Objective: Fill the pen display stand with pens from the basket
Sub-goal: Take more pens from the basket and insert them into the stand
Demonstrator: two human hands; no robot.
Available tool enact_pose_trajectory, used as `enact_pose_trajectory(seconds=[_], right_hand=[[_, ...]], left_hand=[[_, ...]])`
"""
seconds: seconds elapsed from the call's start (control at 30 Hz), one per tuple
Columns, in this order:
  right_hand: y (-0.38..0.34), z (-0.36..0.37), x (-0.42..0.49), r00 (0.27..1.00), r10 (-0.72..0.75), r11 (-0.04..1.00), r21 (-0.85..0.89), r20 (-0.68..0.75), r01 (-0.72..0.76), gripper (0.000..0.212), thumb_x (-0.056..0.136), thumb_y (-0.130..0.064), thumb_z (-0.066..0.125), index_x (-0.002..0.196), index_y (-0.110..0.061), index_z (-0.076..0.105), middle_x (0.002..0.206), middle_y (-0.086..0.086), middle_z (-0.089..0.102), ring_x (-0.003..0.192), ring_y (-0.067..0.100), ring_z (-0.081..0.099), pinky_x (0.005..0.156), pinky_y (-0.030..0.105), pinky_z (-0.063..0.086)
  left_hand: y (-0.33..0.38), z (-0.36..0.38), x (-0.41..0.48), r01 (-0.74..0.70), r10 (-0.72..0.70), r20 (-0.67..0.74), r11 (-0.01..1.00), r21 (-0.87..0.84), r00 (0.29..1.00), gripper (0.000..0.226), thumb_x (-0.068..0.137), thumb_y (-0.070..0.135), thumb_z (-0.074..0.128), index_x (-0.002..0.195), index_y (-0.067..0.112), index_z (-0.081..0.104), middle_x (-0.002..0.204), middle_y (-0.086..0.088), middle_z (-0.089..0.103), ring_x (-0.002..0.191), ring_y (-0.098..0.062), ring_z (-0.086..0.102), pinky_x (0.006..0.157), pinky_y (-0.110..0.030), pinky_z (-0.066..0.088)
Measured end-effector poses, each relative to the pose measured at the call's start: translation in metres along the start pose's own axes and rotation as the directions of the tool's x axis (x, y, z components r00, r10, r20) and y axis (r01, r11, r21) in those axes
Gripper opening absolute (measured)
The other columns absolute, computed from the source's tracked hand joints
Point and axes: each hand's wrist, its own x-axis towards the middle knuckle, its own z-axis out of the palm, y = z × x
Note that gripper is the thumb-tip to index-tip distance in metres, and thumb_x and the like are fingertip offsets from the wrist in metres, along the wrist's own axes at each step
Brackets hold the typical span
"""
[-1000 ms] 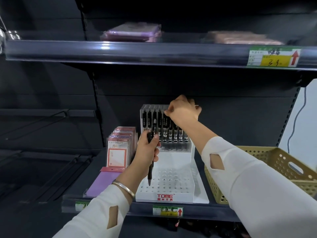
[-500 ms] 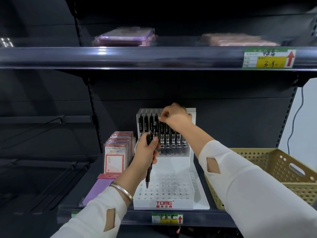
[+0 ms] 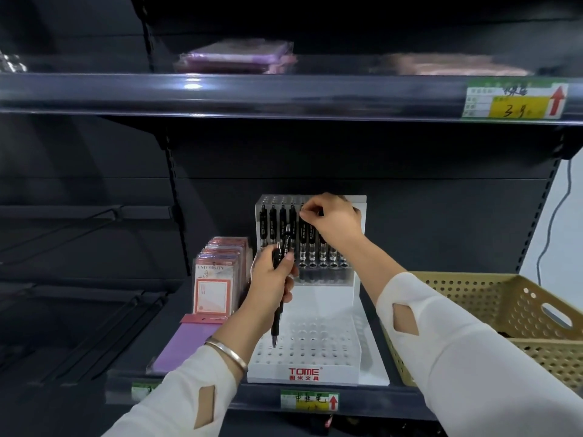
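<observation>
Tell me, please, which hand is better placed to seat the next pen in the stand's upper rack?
Probably the right hand: its fingers are already at the upper rack, on a pen top. The left hand grips spare pens lower down.

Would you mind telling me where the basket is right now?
In the head view, the basket sits at the right end of the lower shelf, just right of the pen stand and partly behind the right sleeve.
</observation>
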Motion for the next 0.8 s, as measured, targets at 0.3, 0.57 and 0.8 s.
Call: enact_pose_trajectory(seconds=[0.3,0.57,0.8], right_hand=[[-0.003,0.006,-0.021,0.946,-0.071,0.995,-0.095,-0.315,0.043,0.018,0.089,-0.030,0.060,0.103,-0.022,0.068,0.117,-0.001,0.055,0.116,0.025,0.041,0.097,0.038,0.035],[-0.022,0.022,-0.048,0.994,0.110,0.878,0.469,-0.008,-0.094,0.025,0.093,-0.021,0.057,0.117,-0.017,0.061,0.087,-0.007,0.062,0.075,0.002,0.058,0.061,0.006,0.046],[-0.015,0.040,-0.061,0.956,0.290,0.722,0.664,-0.036,-0.194,0.025,0.091,-0.021,0.058,0.116,-0.021,0.060,0.089,-0.005,0.066,0.078,0.006,0.061,0.078,0.036,0.057]], left_hand=[[-0.005,0.001,0.002,-0.052,0.053,0.044,0.998,-0.026,0.998,0.018,0.099,0.017,0.043,0.114,0.010,0.046,0.065,-0.004,0.048,0.042,-0.009,0.038,0.038,-0.021,0.030],[0.000,-0.005,0.003,-0.180,0.177,0.113,0.984,0.013,0.978,0.008,0.097,0.014,0.047,0.092,0.016,0.053,0.064,-0.002,0.053,0.045,-0.010,0.039,0.040,-0.021,0.029],[-0.009,-0.006,0.004,-0.177,0.160,0.148,0.978,0.110,0.976,0.012,0.097,0.014,0.046,0.088,0.018,0.054,0.063,-0.004,0.050,0.047,-0.011,0.037,0.046,-0.027,0.029]])
